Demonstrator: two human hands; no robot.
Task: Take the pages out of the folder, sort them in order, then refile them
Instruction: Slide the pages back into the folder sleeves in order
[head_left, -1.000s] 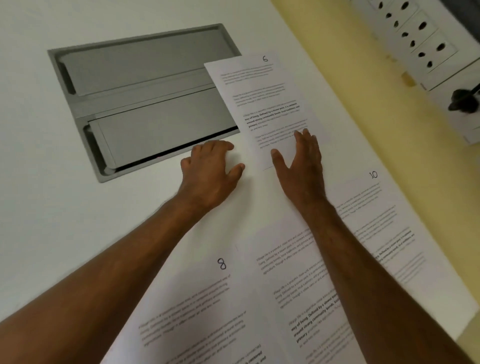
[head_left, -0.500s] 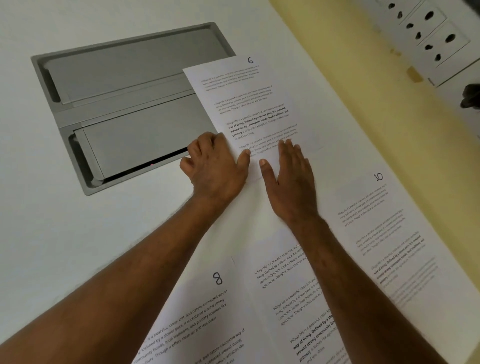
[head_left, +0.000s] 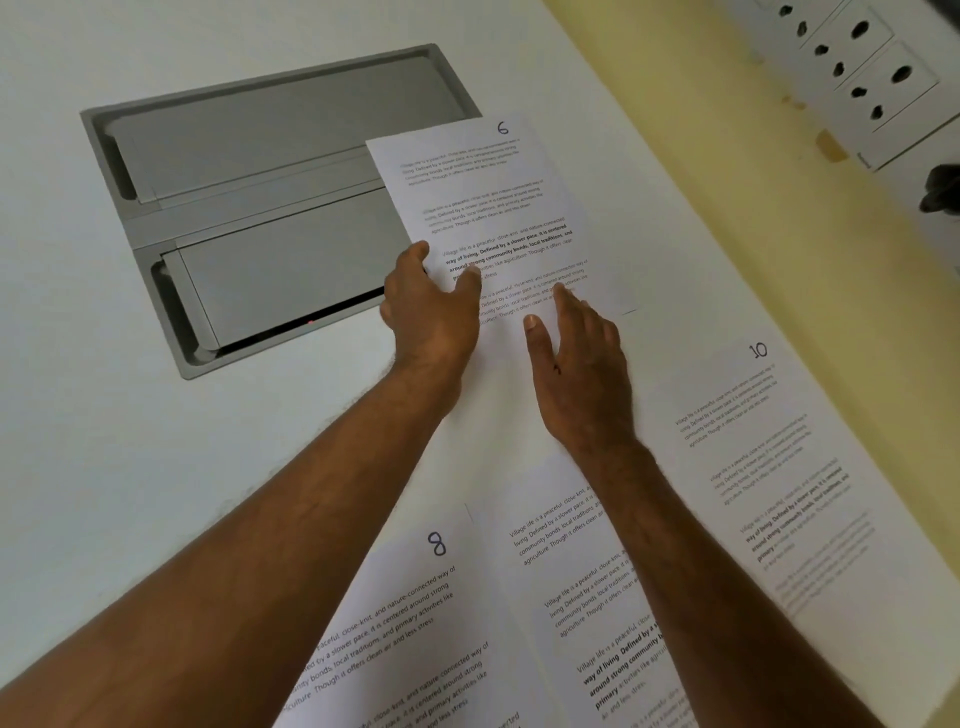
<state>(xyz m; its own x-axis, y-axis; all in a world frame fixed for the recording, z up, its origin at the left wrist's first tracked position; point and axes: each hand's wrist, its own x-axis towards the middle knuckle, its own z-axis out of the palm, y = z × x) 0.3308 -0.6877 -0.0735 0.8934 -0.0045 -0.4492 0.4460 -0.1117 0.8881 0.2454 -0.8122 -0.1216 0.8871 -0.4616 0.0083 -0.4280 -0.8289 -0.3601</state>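
Note:
The page numbered 6 (head_left: 493, 202) lies across the far middle of the white table, partly over the grey hatch. My left hand (head_left: 431, 306) pinches its left edge, thumb on top and fingers under the sheet. My right hand (head_left: 576, 364) lies flat with straight fingers on the page's lower part. The page numbered 8 (head_left: 415, 623) is near me in the middle, an unnumbered-looking page (head_left: 561, 571) lies under my right forearm, and the page numbered 10 (head_left: 769, 467) is at the right. No folder is in view.
A grey metal cable hatch (head_left: 249, 208) is set into the white table (head_left: 156, 467) at far left. A yellow wall (head_left: 727, 156) runs along the table's right edge, with a white socket panel (head_left: 862, 67) at top right.
Page 6 has slid toward me and left. My left hand moved from flat on the table to pinching the page's left edge, lifting it slightly. My right hand stays flat on the sheet.

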